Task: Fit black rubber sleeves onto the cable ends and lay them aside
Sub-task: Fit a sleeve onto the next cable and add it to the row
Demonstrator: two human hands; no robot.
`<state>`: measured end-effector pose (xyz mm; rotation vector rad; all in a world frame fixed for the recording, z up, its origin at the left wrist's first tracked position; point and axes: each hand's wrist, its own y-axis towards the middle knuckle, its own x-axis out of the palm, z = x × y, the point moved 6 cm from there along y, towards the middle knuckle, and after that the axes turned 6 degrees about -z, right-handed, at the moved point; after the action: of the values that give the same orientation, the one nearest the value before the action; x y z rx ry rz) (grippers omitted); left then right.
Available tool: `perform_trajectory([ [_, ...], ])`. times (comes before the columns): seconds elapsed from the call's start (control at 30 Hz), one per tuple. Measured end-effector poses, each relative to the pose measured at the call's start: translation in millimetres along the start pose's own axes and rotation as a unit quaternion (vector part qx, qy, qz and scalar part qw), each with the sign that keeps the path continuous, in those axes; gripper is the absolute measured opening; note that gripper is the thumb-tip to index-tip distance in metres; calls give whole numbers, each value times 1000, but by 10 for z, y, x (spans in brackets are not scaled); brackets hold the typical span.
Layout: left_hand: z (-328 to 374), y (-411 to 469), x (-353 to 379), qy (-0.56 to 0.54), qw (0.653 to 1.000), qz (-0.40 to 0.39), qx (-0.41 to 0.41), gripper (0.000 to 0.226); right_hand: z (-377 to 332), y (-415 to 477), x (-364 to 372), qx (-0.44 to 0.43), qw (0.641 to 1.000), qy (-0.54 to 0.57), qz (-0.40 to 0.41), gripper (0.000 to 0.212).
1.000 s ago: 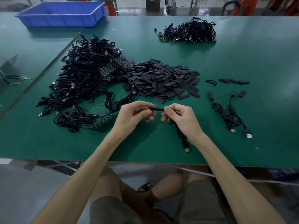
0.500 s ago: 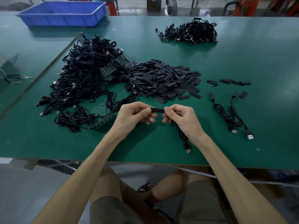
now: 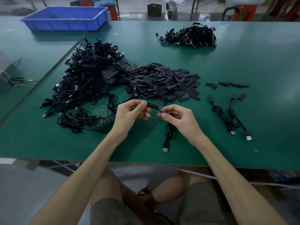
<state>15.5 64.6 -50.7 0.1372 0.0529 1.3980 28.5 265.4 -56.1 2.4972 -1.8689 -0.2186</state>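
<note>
Slack from the cable [image 3: 169, 132] being worked droops under the right hand [image 3: 177, 116], and its flat metal plug [image 3: 165, 149] lies near the front edge of the table [image 3: 259, 62], so I judge no weight drags on the end being dressed. Both hands are closed in pinches, raised just above the green top. The left hand [image 3: 129, 112] grips the black rubber sleeve [image 3: 152, 105] between thumb and forefinger, and the right hand nips the thin cord just beside it. From my station that split reads as one side holding and the other feeding. The sleeve looks matt and rounded. How far on it sits I cannot tell.

To the right lie two coiled cables [image 3: 230, 117], set apart as done. Farther on, a heap of flat sleeves [image 3: 162, 83] sits within easy reach, touching a glossy tangle of cables [image 3: 90, 78]. Beyond are a smaller pile [image 3: 191, 36] and a blue plastic bin [image 3: 65, 18].
</note>
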Motion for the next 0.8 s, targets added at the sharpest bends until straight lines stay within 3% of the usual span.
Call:
perform_trajectory([
  [0.13, 2, 36, 140, -17, 998, -17, -62, 27, -8, -20, -73, -4, 999, 34, 38, 7],
  [0.23, 11, 8, 390, 107, 989, -63, -79, 24, -8, -57, -197, -11, 993, 74, 94, 6],
  [0.3, 19, -18, 623, 231, 962, -124, -72, 26, -17, -69, -233, -17, 988, 100, 116, 6],
  [0.37, 22, -40, 819, 271, 946, -160, -85, 26, -26, -84, -241, -18, 985, 115, 129, 6],
  [0.6, 247, 100, 1002, 201, 966, -147, -73, 23, 40, -94, -331, 10, 963, 179, 200, 21],
  [0.7, 427, 253, 1126, 105, 982, -140, -70, 24, 25, -72, -287, 21, 970, 125, 209, 23],
  [0.8, 520, 429, 1377, 135, 976, -145, -93, 25, -5, -39, -204, 41, 981, 50, 181, 29],
])
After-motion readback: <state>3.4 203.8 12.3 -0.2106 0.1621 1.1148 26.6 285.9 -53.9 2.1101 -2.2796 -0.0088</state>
